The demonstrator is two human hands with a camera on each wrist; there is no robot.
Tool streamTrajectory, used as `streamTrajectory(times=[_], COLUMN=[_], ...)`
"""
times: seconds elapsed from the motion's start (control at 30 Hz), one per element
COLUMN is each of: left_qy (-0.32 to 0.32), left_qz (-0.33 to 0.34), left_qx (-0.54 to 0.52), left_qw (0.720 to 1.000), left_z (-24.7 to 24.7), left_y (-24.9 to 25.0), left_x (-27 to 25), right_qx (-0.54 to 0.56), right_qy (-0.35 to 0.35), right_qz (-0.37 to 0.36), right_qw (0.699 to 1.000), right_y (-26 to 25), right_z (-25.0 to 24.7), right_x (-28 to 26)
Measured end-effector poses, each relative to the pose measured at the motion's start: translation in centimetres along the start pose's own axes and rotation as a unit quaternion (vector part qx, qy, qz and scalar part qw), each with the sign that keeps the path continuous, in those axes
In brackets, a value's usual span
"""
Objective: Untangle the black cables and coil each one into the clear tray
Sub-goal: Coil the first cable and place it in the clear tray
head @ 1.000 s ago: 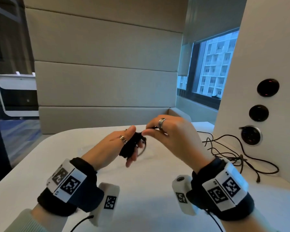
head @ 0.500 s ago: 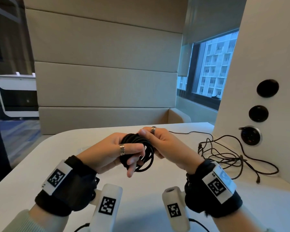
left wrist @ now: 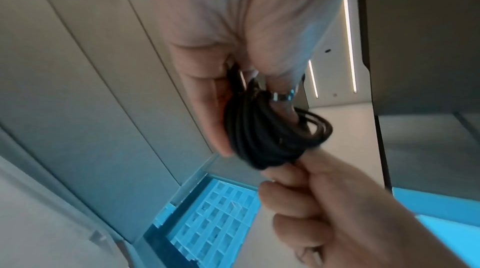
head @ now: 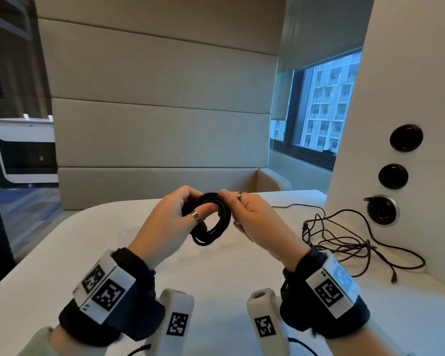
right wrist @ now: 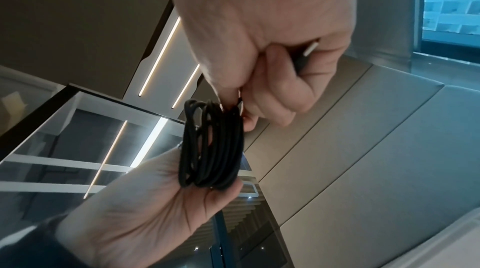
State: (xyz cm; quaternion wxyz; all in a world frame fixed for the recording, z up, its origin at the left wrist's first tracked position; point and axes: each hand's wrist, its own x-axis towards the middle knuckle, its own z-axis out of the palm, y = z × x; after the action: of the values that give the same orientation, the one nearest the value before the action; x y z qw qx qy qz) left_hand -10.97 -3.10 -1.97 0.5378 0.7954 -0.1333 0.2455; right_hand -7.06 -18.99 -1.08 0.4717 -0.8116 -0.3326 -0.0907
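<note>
A black cable wound into a small coil point(head: 211, 222) hangs above the white table point(head: 216, 273), held between both hands. My left hand point(head: 199, 209) grips the coil's left side, with a finger through the loops. My right hand point(head: 226, 201) pinches the coil's top right edge. In the left wrist view the coil point(left wrist: 272, 133) sits between my left fingers point(left wrist: 207, 112) and the right hand point(left wrist: 324, 200). In the right wrist view the coil point(right wrist: 210, 145) rests on the left palm point(right wrist: 145, 211), and a plug end point(right wrist: 309, 51) lies inside my right hand point(right wrist: 241, 106). A tangle of black cables point(head: 344, 242) lies on the table to the right.
A faint clear rim point(head: 126, 233), perhaps the tray, shows on the table behind my left hand. A white pillar point(head: 409, 98) with round sockets point(head: 382, 210) stands at the right, close to the tangle. A padded bench back point(head: 159, 140) runs behind the table.
The cable was wrapped tight round my left fingers a second ago. Now it is a loose round coil held up between both hands, slightly higher than before.
</note>
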Motion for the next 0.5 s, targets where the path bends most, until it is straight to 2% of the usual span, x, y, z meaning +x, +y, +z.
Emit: streamTrajectory(times=[0.1, 0.27, 0.37, 0.43, 0.47, 0.5], left_qy=[0.017, -0.014, -0.012, -0.023, -0.035, -0.044], left_qz=[0.043, 0.165, 0.197, 0.201, 0.197, 0.194], left_qx=[0.039, 0.136, 0.158, 0.145, 0.129, 0.110], left_qw=[0.998, 0.977, 0.967, 0.969, 0.971, 0.974], left_z=[0.0, -0.5, -0.5, -0.5, -0.5, -0.5], left_y=[-0.6, -0.3, -0.2, -0.1, 0.0, 0.0], left_x=[0.1, -0.1, -0.1, -0.2, -0.2, -0.3], right_qx=[0.004, 0.103, 0.076, -0.061, -0.167, -0.271], right_qy=[-0.009, -0.072, -0.069, 0.017, 0.088, 0.160], right_qz=[0.004, 0.014, -0.023, -0.132, -0.198, -0.242], right_qw=[1.000, 0.992, 0.994, 0.989, 0.962, 0.918], right_y=[-0.2, -0.6, -0.2, 0.4, 0.7, 1.2], right_z=[-0.2, -1.6, -2.8, -3.3, -3.5, -3.5], right_x=[-0.1, -0.5, -0.3, 0.0, 0.3, 0.5])
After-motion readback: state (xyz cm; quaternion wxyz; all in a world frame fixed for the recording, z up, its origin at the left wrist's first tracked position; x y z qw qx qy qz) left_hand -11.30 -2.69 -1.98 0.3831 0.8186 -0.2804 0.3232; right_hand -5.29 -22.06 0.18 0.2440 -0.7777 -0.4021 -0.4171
